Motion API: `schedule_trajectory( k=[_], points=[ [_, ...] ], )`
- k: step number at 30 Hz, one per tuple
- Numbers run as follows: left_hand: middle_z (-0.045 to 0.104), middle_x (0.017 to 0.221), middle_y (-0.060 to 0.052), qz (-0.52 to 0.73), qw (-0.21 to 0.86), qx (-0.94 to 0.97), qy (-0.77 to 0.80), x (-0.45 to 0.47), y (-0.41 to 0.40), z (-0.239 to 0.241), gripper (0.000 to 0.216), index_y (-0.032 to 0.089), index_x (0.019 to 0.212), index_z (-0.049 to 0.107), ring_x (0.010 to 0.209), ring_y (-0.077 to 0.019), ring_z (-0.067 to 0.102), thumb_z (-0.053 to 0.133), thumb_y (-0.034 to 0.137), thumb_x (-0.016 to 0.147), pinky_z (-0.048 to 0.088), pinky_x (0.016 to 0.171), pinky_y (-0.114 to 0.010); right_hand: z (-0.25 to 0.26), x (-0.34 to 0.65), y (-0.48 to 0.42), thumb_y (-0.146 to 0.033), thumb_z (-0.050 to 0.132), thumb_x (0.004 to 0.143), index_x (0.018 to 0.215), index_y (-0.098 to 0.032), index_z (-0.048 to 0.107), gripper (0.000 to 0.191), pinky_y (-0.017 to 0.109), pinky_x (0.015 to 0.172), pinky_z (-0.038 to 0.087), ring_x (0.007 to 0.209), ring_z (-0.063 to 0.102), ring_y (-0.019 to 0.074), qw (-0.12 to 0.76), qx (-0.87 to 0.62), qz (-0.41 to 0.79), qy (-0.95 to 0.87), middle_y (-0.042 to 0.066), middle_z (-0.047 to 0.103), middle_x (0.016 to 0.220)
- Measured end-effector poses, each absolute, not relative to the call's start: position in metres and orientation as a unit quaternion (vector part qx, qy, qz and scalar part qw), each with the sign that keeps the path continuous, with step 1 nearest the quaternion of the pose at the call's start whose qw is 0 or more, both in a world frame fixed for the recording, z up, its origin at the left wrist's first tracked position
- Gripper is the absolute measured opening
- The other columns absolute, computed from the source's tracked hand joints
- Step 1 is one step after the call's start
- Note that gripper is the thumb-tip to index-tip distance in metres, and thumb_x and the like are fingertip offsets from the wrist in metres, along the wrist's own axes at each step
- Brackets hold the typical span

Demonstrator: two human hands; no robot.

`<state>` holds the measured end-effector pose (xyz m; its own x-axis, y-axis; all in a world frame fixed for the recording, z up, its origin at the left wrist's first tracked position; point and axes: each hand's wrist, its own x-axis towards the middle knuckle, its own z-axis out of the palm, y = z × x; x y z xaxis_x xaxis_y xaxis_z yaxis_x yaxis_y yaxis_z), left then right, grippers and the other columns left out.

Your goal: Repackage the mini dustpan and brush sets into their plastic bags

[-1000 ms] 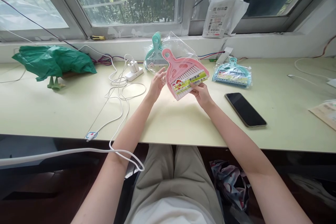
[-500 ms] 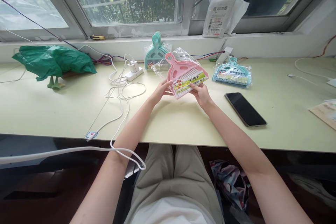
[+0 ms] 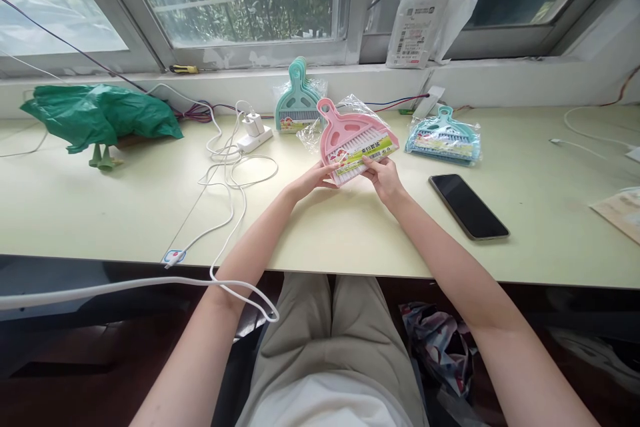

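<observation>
Clock centred on the pink set, 12 = window. Left hand [image 3: 311, 181] at 8 pinches its lower-left edge, thumb in front, fingers under/behind. Right hand [image 3: 384, 181] between 4 and 5 pinches the bottom edge, thumb on the label, other fingers hidden behind. Pink dustpan-and-brush set [image 3: 349, 136] sits between them, looks held off the desk, tilted, handle toward 11. Step in hand, my read: two-handed hold, label side up, handling set plus wrap. Next move, I'd say, calls for keeping one firm pinch while the other hand manages the film. Clear film [image 3: 355, 104] bunches around the upper edge; can't tell if the set is fully out. Count: 1 pink set visible, can't rule out more nested behind. Outward: 1 teal dustpan stack [image 3: 299, 95] at 10, near, several nested, edges too tight to count; 1 wrapped blue-green pack [image 3: 443, 140] at 3, count inside unclear; 1 phone [image 3: 469, 207] at 4; 1 power strip [image 3: 255, 140] at 9, at least one adapter plugged in; 1 green bag [image 3: 103, 117] at 9, farther; 1 yellow-handled tool [image 3: 184, 69] at 10, on the sill; 1 white parcel [image 3: 415, 23] at 1, same sill.
</observation>
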<state>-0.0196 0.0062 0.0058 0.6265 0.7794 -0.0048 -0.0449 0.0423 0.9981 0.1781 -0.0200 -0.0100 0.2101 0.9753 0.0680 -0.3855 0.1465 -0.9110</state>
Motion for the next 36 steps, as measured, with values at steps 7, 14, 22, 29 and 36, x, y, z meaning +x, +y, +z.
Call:
schedule_trajectory(
  k=[7, 14, 22, 29, 36],
  points=[
    [0.061, 0.135, -0.005, 0.435, 0.639, 0.554, 0.309, -0.013, 0.012, 0.003, 0.061, 0.029, 0.138, 0.048, 0.122, -0.0258, 0.060, 0.061, 0.047, 0.082, 0.055, 0.089, -0.034, -0.012, 0.176, -0.020, -0.029, 0.083, 0.066, 0.086, -0.020, 0.064, 0.029, 0.038, 0.091, 0.060, 0.097, 0.072, 0.0214, 0.646, -0.410, 0.528, -0.367, 0.004, 0.075, 0.100],
    [0.062, 0.133, -0.009, 0.384, 0.664, 0.562, 0.309, -0.011, 0.006, 0.001, 0.068, 0.024, 0.135, 0.050, 0.114, -0.0266, 0.063, 0.071, 0.045, 0.074, 0.056, 0.082, -0.034, -0.009, 0.176, -0.022, -0.026, 0.084, 0.065, 0.087, -0.020, 0.066, 0.029, 0.035, 0.090, 0.060, 0.096, 0.072, 0.0207, 0.651, -0.400, 0.540, -0.352, 0.003, 0.076, 0.100],
    [0.064, 0.129, -0.008, 0.407, 0.637, 0.571, 0.319, -0.007, 0.002, 0.002, 0.061, 0.024, 0.131, 0.052, 0.112, -0.0252, 0.064, 0.068, 0.046, 0.075, 0.053, 0.088, -0.036, -0.007, 0.175, -0.022, -0.026, 0.082, 0.067, 0.087, -0.021, 0.065, 0.026, 0.035, 0.091, 0.060, 0.098, 0.071, 0.0207, 0.651, -0.400, 0.540, -0.353, 0.003, 0.076, 0.100],
    [0.064, 0.129, -0.010, 0.398, 0.622, 0.593, 0.321, -0.006, -0.004, 0.005, 0.056, 0.023, 0.128, 0.053, 0.106, -0.0249, 0.066, 0.065, 0.047, 0.078, 0.053, 0.086, -0.037, -0.007, 0.175, -0.023, -0.032, 0.083, 0.065, 0.087, -0.021, 0.066, 0.030, 0.037, 0.092, 0.059, 0.101, 0.070, 0.0222, 0.661, -0.394, 0.524, -0.366, 0.003, 0.075, 0.100],
    [0.063, 0.130, -0.013, 0.357, 0.663, 0.590, 0.293, -0.003, -0.004, 0.004, 0.057, 0.021, 0.128, 0.054, 0.105, -0.0260, 0.067, 0.061, 0.053, 0.082, 0.055, 0.086, -0.038, -0.006, 0.175, -0.024, -0.033, 0.083, 0.064, 0.087, -0.021, 0.065, 0.032, 0.038, 0.095, 0.058, 0.107, 0.069, 0.0231, 0.673, -0.383, 0.515, -0.367, 0.003, 0.075, 0.103]
  ],
)
